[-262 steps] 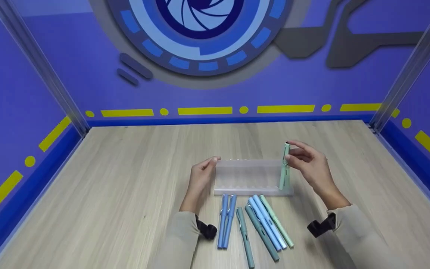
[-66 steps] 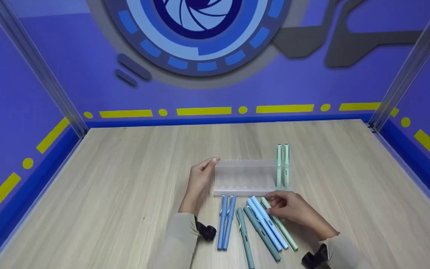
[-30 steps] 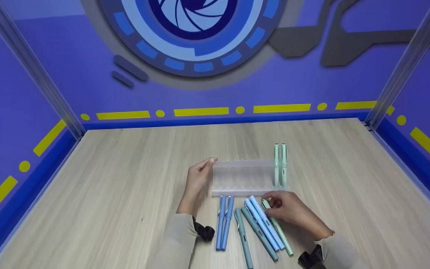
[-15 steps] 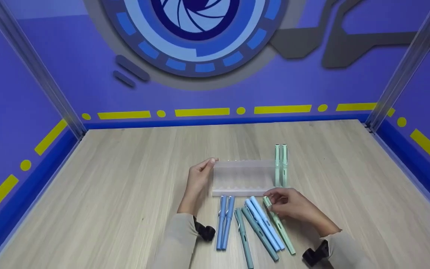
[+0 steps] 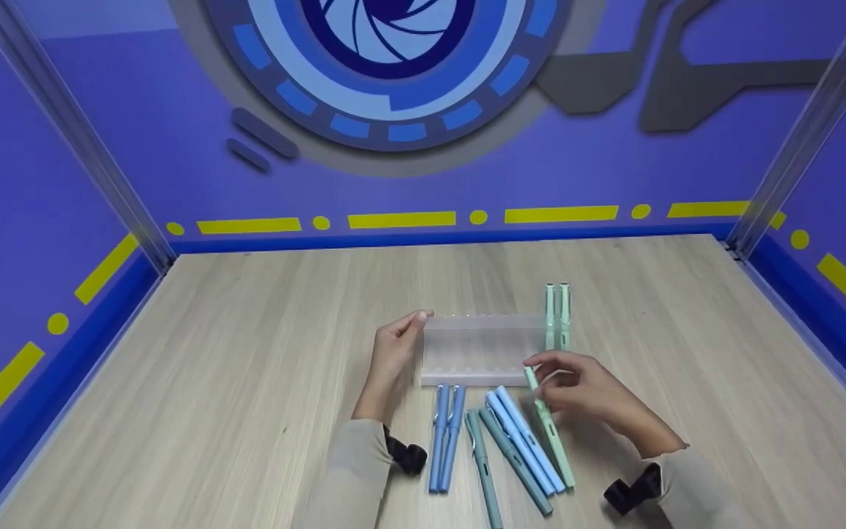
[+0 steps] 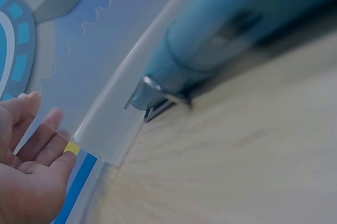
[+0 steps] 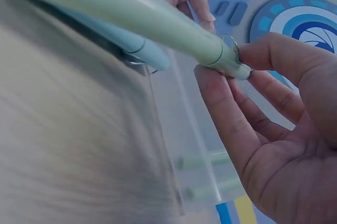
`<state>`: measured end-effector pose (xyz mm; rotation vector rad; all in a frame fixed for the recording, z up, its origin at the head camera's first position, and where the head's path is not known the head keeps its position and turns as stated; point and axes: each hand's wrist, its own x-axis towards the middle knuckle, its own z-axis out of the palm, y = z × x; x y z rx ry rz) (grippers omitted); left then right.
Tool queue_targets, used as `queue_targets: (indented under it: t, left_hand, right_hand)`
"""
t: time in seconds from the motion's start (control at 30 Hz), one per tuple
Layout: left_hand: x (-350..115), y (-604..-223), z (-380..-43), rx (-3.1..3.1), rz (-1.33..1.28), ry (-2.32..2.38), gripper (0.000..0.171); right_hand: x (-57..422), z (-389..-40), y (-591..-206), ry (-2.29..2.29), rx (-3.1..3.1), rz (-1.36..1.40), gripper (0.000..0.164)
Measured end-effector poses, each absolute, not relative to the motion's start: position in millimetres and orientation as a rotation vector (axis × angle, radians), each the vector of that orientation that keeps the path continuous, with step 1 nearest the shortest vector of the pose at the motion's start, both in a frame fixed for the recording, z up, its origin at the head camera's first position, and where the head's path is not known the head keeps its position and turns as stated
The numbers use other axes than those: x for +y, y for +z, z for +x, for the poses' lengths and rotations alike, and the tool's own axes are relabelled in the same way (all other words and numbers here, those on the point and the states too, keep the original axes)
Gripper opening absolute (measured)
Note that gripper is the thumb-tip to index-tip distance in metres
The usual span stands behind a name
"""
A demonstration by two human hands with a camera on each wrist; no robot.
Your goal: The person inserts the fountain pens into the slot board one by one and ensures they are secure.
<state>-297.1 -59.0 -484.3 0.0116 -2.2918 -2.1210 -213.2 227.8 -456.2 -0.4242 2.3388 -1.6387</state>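
A translucent pen stand (image 5: 482, 347) stands on the wooden table. My left hand (image 5: 392, 353) pinches its upper left corner; in the left wrist view, some fingers show through the clear panel (image 6: 100, 98). My right hand (image 5: 590, 393) pinches a light green pen (image 5: 554, 441) near its clip end, thumb and fingertips around it in the right wrist view. That end is raised before the stand's front edge, with the pen slanting down toward me. Two light green pens (image 5: 549, 316) stand upright side by side at the stand's right end, their lower parts behind my right hand.
Left of the held pen lie two light blue pens (image 5: 522, 433) and a dark teal pen (image 5: 515, 459). Another teal pen (image 5: 483, 466) lies apart. Two darker blue pens (image 5: 438, 441) lie near my left wrist. Blue panels (image 5: 423, 191) enclose the table (image 5: 261, 330).
Since the earliest frame a second light green pen has come to stand in the stand. My right hand has since taken another from the table and raised its clip end toward the stand.
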Motion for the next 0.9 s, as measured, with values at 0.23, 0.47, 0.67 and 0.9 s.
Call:
queue_targets:
  t: [0.23, 0.47, 0.67, 0.9]
  left_hand:
    - [-58, -484, -296, -2.292, 0.009, -2.118, 0.036]
    - [-58, -483, -296, -2.289, 0.015, -2.126, 0.037]
    - [-59, -484, -296, -2.303, -0.005, -2.102, 0.038]
    - [-59, -485, -297, -2.306, -0.015, -2.106, 0.039]
  right_hand:
    - [230, -218, -438, -1.687, 2.376, -0.403, 0.049]
    - [230, -226, -421, -1.759, 2.491, -0.392, 0.048]
    - [229, -233, -412, -1.845, 2.553, -0.360, 0.046]
    - [228, -241, -409, -1.925, 2.630, -0.343, 0.043]
